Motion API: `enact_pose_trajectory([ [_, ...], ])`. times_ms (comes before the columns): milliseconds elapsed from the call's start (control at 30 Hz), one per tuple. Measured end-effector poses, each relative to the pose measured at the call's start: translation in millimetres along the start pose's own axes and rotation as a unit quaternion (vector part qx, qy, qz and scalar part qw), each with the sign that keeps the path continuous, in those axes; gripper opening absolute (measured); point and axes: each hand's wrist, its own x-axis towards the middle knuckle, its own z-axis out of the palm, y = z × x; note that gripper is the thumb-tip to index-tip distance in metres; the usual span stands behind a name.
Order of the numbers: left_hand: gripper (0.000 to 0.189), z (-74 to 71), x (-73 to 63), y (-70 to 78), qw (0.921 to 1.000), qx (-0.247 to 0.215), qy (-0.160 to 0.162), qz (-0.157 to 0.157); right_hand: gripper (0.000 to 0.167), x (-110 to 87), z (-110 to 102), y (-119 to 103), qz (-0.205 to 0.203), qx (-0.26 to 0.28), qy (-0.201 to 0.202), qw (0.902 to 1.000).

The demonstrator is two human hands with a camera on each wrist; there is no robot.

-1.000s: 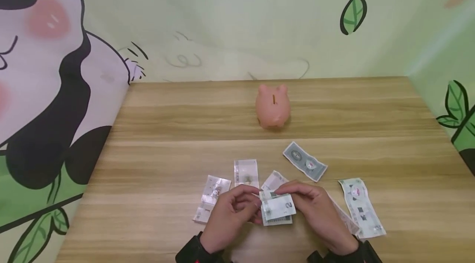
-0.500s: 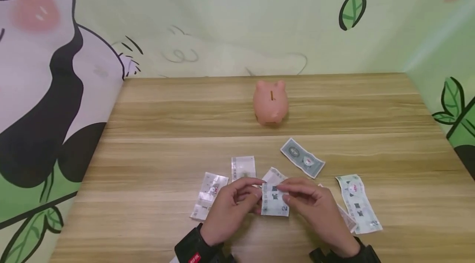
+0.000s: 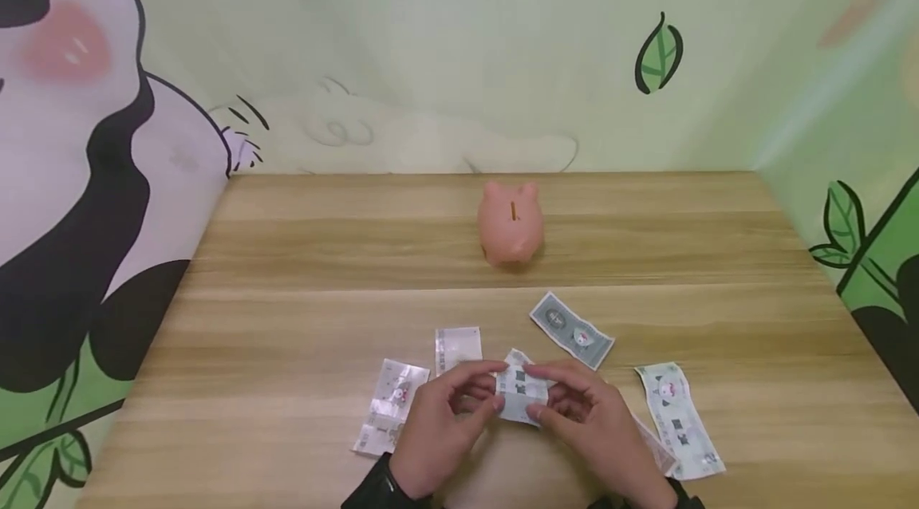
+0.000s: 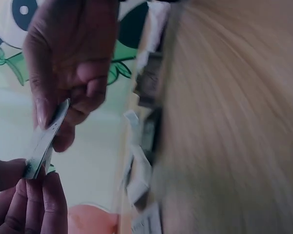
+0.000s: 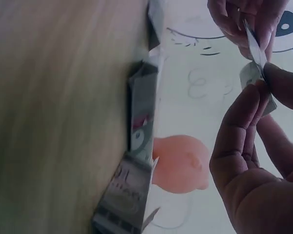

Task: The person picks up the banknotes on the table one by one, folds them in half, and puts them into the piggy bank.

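Note:
Between both hands is a folded pale green banknote [image 3: 518, 389], held just above the table. My left hand [image 3: 447, 428] pinches its left edge between thumb and fingers. The right hand [image 3: 594, 431] pinches the opposite edge, thumb at the lower corner. Seen edge-on in the left wrist view, the folded banknote [image 4: 45, 141] shows layers lying close together. The right wrist view shows the right hand [image 5: 256, 151] below the note and the left hand [image 5: 249, 22] above it. Beyond the hands stands a pink piggy bank [image 3: 511, 230] with a slot on top.
Several loose banknotes lie around the hands: a creased one [image 3: 391, 405] at left, a pale one [image 3: 458, 345] behind the left hand, a grey-blue one [image 3: 572, 329] and a long green one [image 3: 680, 421] at right. A painted wall [image 3: 431, 54] borders the wooden table [image 3: 323, 254].
The banknote's loose upper flap has been folded down, making a smaller packet. The right thumb has moved onto its lower right corner. The head view has shifted slightly.

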Motion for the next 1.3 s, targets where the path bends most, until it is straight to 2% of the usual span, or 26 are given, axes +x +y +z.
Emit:
enact_pose_trajectory([
  [133,0.032,5.0,-2.7,-6.6,0.9978,0.050,0.004,0.043,0.034,-2.8,0,0,0.016,-0.033,0.004,0.9993],
  [300,0.028,10.0,-3.4,-10.6,0.9868,0.115,0.032,0.109,0.024,-4.3,1,1,0.012,-0.049,0.016,0.9986],
  [433,0.022,11.2,-2.0,-13.2,0.9796,0.129,0.053,0.145,0.015,-3.8,1,2,-0.008,-0.048,0.022,0.9986],
  [533,0.017,11.6,-0.5,-15.2,0.9775,0.123,0.060,0.161,0.010,-3.0,1,2,-0.019,-0.047,0.028,0.9983],
  [633,0.014,11.6,-0.3,-16.6,0.9772,0.116,0.062,0.167,0.009,-2.4,0,2,-0.046,-0.060,0.031,0.9967],
  [767,0.016,10.9,-0.1,-18.8,0.9743,0.125,0.066,0.176,0.014,-1.9,-1,3,-0.084,-0.060,0.015,0.9945],
  [833,0.017,10.4,0.5,-20.3,0.9729,0.126,0.065,0.182,0.016,-1.5,-1,4,-0.088,-0.049,0.004,0.9949],
  [967,0.017,8.3,0.6,-22.9,0.9765,0.105,0.047,0.182,0.016,-0.3,0,2,-0.051,-0.027,-0.003,0.9983],
  [1133,0.022,4.9,-0.5,-23.5,0.9835,0.084,0.016,0.160,0.026,0.5,2,-2,0.022,-0.017,0.017,0.9995],
  [1300,0.023,1.6,-0.3,-20.6,0.9845,0.079,0.004,0.157,0.029,1.4,-1,-2,0.042,0.004,-0.010,0.9990],
])
